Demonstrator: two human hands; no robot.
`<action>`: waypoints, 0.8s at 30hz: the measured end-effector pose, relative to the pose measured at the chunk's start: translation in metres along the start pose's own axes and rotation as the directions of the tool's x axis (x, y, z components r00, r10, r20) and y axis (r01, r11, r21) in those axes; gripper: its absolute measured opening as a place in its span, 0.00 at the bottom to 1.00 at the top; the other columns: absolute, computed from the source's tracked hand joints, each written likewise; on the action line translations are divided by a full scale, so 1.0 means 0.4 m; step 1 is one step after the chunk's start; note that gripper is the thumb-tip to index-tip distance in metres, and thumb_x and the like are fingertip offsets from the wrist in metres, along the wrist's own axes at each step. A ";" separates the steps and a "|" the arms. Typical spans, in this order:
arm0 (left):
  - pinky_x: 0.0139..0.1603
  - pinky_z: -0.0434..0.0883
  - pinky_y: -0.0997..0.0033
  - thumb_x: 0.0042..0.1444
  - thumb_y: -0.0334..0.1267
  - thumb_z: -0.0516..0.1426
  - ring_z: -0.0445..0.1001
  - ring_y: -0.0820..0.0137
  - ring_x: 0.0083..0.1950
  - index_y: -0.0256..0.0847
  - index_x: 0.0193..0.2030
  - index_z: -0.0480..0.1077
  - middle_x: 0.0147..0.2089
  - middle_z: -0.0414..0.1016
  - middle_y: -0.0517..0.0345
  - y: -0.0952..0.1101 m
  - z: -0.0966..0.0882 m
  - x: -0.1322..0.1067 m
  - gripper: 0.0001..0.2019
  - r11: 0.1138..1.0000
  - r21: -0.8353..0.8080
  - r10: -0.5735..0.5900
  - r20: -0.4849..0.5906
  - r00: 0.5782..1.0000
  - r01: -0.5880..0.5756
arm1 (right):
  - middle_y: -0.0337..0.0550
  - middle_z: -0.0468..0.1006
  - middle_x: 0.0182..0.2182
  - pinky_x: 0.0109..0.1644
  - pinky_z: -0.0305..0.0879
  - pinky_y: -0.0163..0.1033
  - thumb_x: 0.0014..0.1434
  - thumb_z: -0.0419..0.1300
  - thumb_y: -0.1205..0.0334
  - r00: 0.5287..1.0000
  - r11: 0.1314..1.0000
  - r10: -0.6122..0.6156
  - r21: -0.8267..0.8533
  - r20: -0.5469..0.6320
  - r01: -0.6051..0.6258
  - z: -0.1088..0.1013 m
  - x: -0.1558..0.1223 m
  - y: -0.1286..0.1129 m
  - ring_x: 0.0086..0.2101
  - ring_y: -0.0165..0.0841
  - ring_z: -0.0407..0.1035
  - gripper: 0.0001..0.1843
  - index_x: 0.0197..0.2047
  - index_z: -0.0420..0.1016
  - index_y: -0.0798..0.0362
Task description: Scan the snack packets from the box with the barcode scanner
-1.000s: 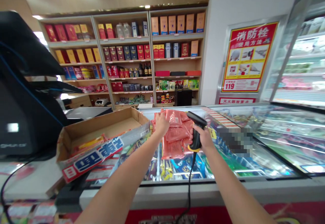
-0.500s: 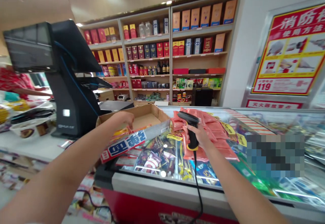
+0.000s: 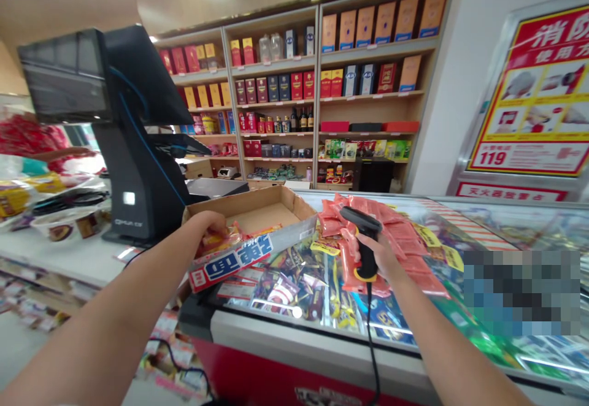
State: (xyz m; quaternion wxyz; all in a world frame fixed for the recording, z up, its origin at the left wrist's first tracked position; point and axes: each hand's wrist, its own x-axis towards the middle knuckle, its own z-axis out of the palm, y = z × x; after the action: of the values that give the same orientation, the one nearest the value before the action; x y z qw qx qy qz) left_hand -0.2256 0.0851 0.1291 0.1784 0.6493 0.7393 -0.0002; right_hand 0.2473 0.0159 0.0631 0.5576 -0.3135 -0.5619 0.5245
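The left hand (image 3: pixel 214 229) reaches into a cardboard box (image 3: pixel 257 206) at the left end of the freezer (image 3: pixel 322 348), its fingers curled down among orange and yellow packets (image 3: pixel 234 234); whether they are clamped on one cannot be told. The box's front flap bears large blue characters and a red strip along its lower edge, tilted and too unclear to read surely. The right hand (image 3: pixel 381 252) has its fingers wrapped round the handle of a black and yellow scanner (image 3: pixel 367 263), whose cord (image 3: pixel 370 332) drops past the freezer's front edge. Behind and beside the scanner, coral-red packets (image 3: pixel 405 240) lie overlapping on the glass top, between the box and the red-striped band nearer the freezer's right end; yellow labels (image 3: pixel 427 235) beside them carry print too small to read. On the wall, a red poster (image 3: pixel 524 93) shows 消防, 使用方 and 119, and the sign (image 3: pixel 510 191) below reads 灭火器放置点.
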 end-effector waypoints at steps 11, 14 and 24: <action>0.39 0.68 0.69 0.51 0.45 0.57 0.75 0.59 0.41 0.38 0.35 0.74 0.36 0.78 0.48 0.142 -0.110 -0.079 0.12 1.000 0.008 0.015 -0.650 0.760 -0.012 | 0.38 0.72 0.18 0.20 0.63 0.35 0.53 0.64 0.54 0.999 0.999 -0.037 0.028 0.025 0.036 -0.003 0.008 0.012 0.16 0.29 0.65 0.13 0.27 0.71 0.55; 0.36 0.68 0.69 0.55 0.44 0.54 0.74 0.61 0.38 0.36 0.38 0.73 0.35 0.76 0.49 0.248 -0.084 -0.129 0.14 0.944 -0.247 -0.026 -0.718 0.696 -0.219 | 0.38 0.71 0.17 0.21 0.63 0.35 0.53 0.64 0.54 0.997 0.998 -0.056 0.036 0.052 0.054 -0.003 0.007 0.009 0.17 0.29 0.65 0.15 0.24 0.70 0.55; 0.13 0.55 0.85 0.57 0.35 0.53 0.59 0.80 0.19 0.34 0.42 0.68 0.27 0.66 0.56 0.554 0.220 -0.134 0.09 -0.243 -0.945 0.570 0.044 0.820 0.219 | 0.36 0.71 0.19 0.20 0.63 0.35 0.50 0.65 0.54 0.998 0.993 -0.052 0.111 0.046 0.046 0.006 -0.004 -0.016 0.17 0.29 0.65 0.13 0.31 0.70 0.53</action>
State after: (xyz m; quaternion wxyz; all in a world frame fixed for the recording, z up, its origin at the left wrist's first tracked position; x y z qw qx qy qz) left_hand 0.0154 0.0479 0.1123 0.7905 0.3414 0.2666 0.4331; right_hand 0.2468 0.0124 0.0692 0.5728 -0.2557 -0.5532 0.5482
